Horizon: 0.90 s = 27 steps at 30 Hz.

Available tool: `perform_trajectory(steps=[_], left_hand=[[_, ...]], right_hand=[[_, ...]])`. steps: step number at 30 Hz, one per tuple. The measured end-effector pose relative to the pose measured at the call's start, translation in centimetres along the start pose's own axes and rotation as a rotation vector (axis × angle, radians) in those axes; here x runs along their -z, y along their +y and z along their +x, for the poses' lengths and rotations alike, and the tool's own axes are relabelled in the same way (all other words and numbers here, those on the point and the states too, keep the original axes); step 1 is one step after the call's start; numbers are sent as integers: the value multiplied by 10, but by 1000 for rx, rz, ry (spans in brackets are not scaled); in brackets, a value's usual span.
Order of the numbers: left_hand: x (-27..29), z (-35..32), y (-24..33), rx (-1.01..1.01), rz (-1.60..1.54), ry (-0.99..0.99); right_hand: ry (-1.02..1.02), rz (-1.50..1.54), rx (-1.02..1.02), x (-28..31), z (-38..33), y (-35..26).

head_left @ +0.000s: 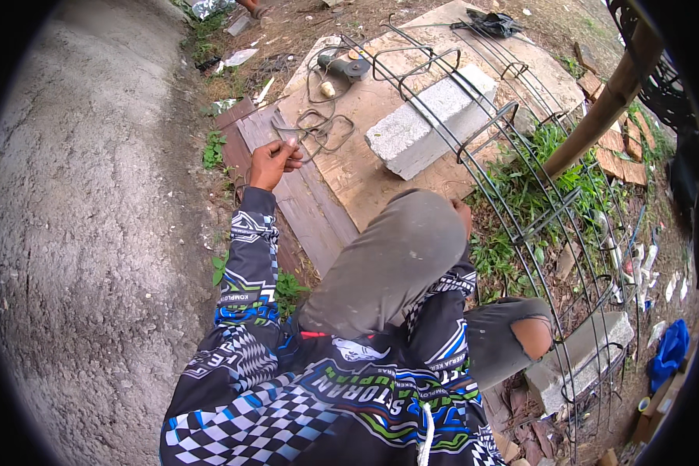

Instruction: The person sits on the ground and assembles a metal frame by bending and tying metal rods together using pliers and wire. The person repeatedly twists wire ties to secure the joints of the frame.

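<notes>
Raised knee (423,225) beside a rebar cage (551,211)
The right hand (463,213) is mostly hidden behind the knee, its grip impossible to tell; the left hand (272,165) is curled, fingertips together, anything pinched too small to see. The cage slants past a pale block (431,124); farther lie a looped cord (318,128) and an angle grinder (348,68).

Left arm (250,260) forward, left hand (273,165) loosely curled; right hand (464,215) mostly hidden behind a bent knee (421,221)

The left hand (274,165) is near a cable (322,128), a rebar cage (547,214) crossing a concrete block (408,140).
</notes>
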<state>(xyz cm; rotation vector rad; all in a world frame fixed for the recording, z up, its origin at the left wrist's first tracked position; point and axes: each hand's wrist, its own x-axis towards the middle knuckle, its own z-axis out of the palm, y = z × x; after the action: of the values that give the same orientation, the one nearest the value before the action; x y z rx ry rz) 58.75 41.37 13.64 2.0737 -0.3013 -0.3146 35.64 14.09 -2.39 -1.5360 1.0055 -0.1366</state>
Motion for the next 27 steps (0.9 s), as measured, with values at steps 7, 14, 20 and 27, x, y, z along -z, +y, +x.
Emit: perform_trajectory(steps=[7, 14, 20, 27], left_hand=[[-51, 48, 52, -148, 196, -270], [-115, 125, 90, -468, 444, -221], [-138, 227, 92, -540, 446, -112], [-196, 357, 95, -270, 669, -574]], right_hand=[[-55, -64, 27, -26, 26, 13], [-157, -15, 60, -31, 40, 23], [-246, -82, 131, -39, 65, 40], [-192, -111, 31, -27, 102, 60]])
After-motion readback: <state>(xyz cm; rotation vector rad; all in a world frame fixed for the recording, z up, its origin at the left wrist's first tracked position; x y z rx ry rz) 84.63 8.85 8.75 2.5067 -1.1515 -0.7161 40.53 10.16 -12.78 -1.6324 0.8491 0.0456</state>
